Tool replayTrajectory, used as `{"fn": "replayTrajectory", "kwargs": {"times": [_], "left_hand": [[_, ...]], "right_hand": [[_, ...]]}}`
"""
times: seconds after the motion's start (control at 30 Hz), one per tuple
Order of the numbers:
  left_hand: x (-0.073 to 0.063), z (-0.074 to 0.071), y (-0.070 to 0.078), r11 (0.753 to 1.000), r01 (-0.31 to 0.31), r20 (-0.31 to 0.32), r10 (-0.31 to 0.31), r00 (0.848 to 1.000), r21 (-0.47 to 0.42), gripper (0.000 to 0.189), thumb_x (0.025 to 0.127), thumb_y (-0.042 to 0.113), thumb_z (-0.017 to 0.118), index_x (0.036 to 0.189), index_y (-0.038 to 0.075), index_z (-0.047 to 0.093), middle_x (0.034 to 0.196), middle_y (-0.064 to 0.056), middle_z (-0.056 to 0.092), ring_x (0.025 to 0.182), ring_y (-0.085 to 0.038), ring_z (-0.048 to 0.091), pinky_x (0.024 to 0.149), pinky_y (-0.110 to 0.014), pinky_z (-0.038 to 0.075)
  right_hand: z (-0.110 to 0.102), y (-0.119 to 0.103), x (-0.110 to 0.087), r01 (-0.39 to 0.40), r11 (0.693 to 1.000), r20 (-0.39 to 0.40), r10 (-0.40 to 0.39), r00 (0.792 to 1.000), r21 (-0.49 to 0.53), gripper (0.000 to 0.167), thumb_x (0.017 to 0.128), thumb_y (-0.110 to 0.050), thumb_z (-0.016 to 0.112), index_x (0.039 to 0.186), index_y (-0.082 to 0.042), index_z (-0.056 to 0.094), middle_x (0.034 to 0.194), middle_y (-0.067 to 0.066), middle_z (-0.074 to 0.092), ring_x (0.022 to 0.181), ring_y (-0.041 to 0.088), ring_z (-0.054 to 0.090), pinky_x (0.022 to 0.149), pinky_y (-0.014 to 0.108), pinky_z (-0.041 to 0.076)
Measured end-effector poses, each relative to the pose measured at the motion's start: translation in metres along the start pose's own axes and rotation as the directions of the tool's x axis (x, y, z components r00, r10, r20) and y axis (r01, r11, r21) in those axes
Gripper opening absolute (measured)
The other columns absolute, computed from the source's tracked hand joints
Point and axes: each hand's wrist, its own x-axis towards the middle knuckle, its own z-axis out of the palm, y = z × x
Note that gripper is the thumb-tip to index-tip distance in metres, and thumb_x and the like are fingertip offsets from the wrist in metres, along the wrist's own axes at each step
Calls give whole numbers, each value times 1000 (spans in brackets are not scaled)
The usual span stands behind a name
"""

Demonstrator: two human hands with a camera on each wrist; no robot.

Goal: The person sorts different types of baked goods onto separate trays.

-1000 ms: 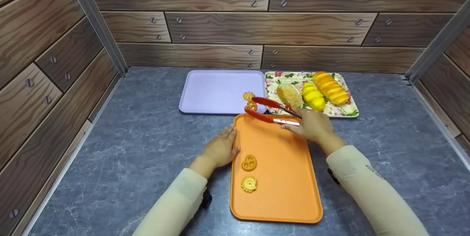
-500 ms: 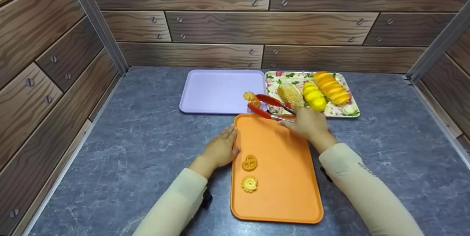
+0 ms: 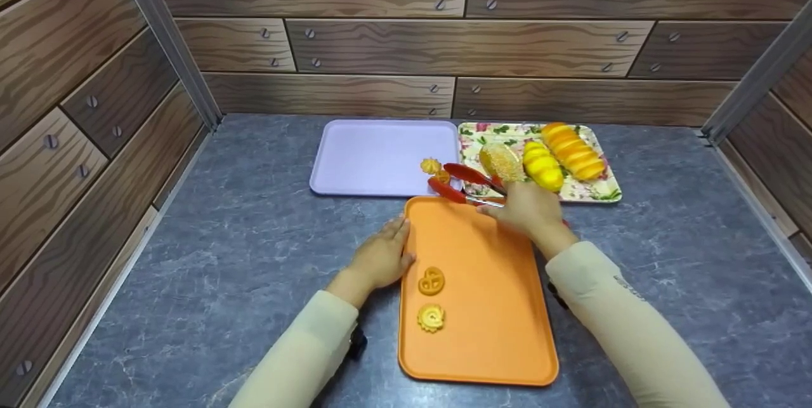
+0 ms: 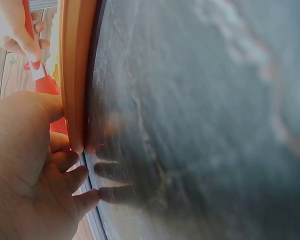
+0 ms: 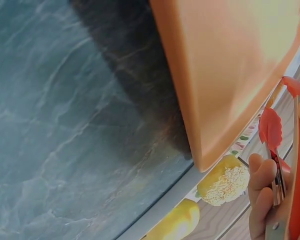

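Note:
My right hand (image 3: 531, 210) holds red-tipped tongs (image 3: 466, 173) over the far end of the orange tray (image 3: 488, 306). The parted tong tips are at a pretzel-shaped cookie (image 3: 442, 176) in the near right corner of the lilac tray (image 3: 374, 154); contact is hard to tell. Beside that cookie lies a ridged round cookie (image 3: 431, 165). My left hand (image 3: 379, 256) rests at the orange tray's left rim, fingertips against it in the left wrist view. On the orange tray lie another pretzel-shaped cookie (image 3: 431, 281) and a scalloped round cookie (image 3: 431, 318).
A flowered tray (image 3: 606, 192) stands right of the lilac one. It bears a seeded bun (image 3: 501, 162), a yellow bread roll (image 3: 542, 167) and an orange ridged loaf (image 3: 573, 151). Wood-patterned walls (image 3: 374, 46) enclose the grey marbled table (image 3: 209, 256) at the back and sides.
The right hand has shifted slightly left and away from me. The tong tips have moved a little right and back, and the pretzel-shaped cookie has shifted toward the ridged one. The left hand stays put.

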Motion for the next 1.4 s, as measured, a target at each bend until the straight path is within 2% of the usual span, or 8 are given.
{"fn": "replayTrajectory", "kwargs": {"times": [0.13, 0.37, 0.47, 0.53, 0.7, 0.93, 1.17, 1.4], "left_hand": [[0, 0, 0, 1000, -1, 0, 1, 1000, 0, 63, 98, 32, 51, 148, -2, 30, 154, -16, 24, 140, -30, 24, 112, -41, 24], [0, 0, 0, 1000, -1, -2, 1, 1000, 3, 63, 98, 32, 51, 147, -2, 30, 154, -16, 24, 140, -30, 25, 112, -41, 24], [0, -1, 0, 1000, 0, -2, 0, 1000, 3, 63, 98, 31, 51, 147, -2, 30, 154, -16, 25, 140, -30, 24, 112, -41, 24], [0, -1, 0, 1000, 2, 1, -2, 1000, 3, 63, 98, 32, 51, 148, -2, 29, 154, -16, 24, 140, -30, 24, 112, -41, 23], [0, -1, 1, 1000, 7, 11, -7, 1000, 0, 64, 99, 32, 50, 148, -2, 28, 154, -16, 23, 140, -31, 23, 112, -42, 23], [-1, -1, 1, 1000, 5, 12, -5, 1000, -5, 63, 99, 32, 50, 148, -2, 28, 154, -16, 22, 140, -31, 22, 113, -42, 22], [-1, 0, 1, 1000, 13, 9, -13, 1000, 0, 63, 99, 32, 50, 148, 0, 28, 155, -15, 23, 140, -29, 23, 112, -41, 24], [0, -1, 1, 1000, 10, 4, -10, 1000, 5, 63, 99, 32, 50, 148, -1, 29, 154, -15, 24, 140, -30, 24, 112, -41, 25]], "right_hand": [[-1, 0, 1, -1, 1000, 4, 1, 1000, -15, 59, 74, -68, 66, 83, -9, 61, 71, 8, 60, 60, 29, 57, 45, 42, 41], [1, 1, 1, 3, 1000, -5, -3, 1000, -10, 63, 74, -68, 65, 89, -8, 63, 76, 10, 62, 64, 30, 59, 48, 44, 43], [3, 2, 1, 9, 1000, -15, -9, 1000, -1, 69, 74, -70, 64, 98, -6, 66, 78, 11, 64, 65, 30, 59, 50, 45, 44], [3, 3, 1, 12, 1000, -22, -11, 1000, 8, 79, 73, -74, 61, 110, -5, 67, 82, 13, 66, 68, 31, 60, 53, 46, 45], [4, 3, -1, 6, 998, -39, -3, 999, 69, 98, 72, -79, 56, 132, -1, 56, 100, 20, 67, 81, 36, 62, 64, 51, 48], [3, 4, -3, 8, 992, -81, 2, 997, 123, 104, 73, -77, 58, 139, 2, 46, 118, 25, 61, 94, 40, 61, 73, 55, 48], [5, 7, -6, 54, 991, -114, -40, 993, 125, 111, 73, -80, 54, 146, 1, 33, 138, 25, 46, 111, 43, 54, 82, 60, 45], [6, 13, -8, 120, 981, -161, -95, 982, 153, 113, 71, -80, 56, 147, 0, 33, 137, 25, 47, 113, 43, 52, 85, 61, 43]]}}
